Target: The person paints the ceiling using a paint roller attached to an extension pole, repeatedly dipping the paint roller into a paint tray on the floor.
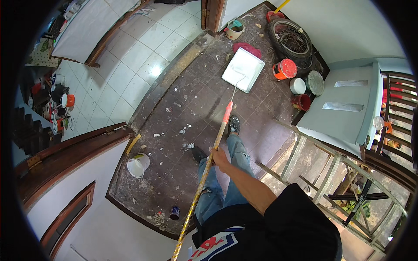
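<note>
My right hand (220, 159) is wrapped round a long pole (208, 167) with a gold, patterned shaft, which slants from the lower edge up past my legs. At its far end is a paint roller's red handle (227, 112) and thin wire frame (235, 92). The wire reaches into a white paint tray (257, 76) on the dark tiled floor, ahead of my feet. White paint coats the tray, and the roller's sleeve is hard to make out against it. My left hand is out of the picture.
Right of the tray stand an orange-red bucket (284, 69), a white tub (298, 86) and bicycle wheels (290, 38). A white paint bucket (138, 165) and a small dark can (174, 213) are at left. A wooden ladder (327, 177) stands at right. Paint flakes litter the floor.
</note>
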Tool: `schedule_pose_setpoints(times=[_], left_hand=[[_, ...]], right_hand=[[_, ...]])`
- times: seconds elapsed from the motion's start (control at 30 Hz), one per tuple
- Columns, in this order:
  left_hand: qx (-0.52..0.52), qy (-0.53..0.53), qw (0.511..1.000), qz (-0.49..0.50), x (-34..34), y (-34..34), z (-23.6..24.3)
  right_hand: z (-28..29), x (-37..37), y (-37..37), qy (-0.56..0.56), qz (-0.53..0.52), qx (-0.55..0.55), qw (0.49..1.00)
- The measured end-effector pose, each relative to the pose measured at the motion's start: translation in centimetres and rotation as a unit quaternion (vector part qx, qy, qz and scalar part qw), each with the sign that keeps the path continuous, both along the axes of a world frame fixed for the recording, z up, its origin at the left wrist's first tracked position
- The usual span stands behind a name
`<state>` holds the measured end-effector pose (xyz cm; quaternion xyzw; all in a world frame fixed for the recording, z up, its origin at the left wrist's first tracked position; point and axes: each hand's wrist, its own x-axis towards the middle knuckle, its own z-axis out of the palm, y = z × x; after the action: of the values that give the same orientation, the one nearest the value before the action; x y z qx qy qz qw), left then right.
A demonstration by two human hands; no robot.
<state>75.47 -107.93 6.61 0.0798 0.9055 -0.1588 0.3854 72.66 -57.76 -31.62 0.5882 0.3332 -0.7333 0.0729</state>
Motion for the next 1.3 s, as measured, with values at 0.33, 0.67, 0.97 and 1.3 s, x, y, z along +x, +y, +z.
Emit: schedule_pose_setpoints(times=[0.33, 0.67, 0.97, 1.3], left_hand=[[0.015, -0.009, 1.000, 0.008, 1.3, -5.0, 1.9], [0.021, 0.008, 0.999, 0.028, -4.0, 6.2, 0.7], [0.060, 0.041, 0.997, -0.040, -6.5, 10.0, -5.2], [0.052, 0.040, 0.996, -0.054, -3.9, 4.2, -2.9]], right_hand=[[-2.8, -0.6, -4.7, -0.012, 0.047, 0.011, 0.999], [-4.2, -4.5, 1.1, -0.007, 0.024, -0.043, 0.999], [-6.5, -6.2, 9.4, -0.008, -0.021, -0.006, 1.000], [-2.8, -1.6, 5.3, 0.042, -0.032, -0.008, 0.999]])
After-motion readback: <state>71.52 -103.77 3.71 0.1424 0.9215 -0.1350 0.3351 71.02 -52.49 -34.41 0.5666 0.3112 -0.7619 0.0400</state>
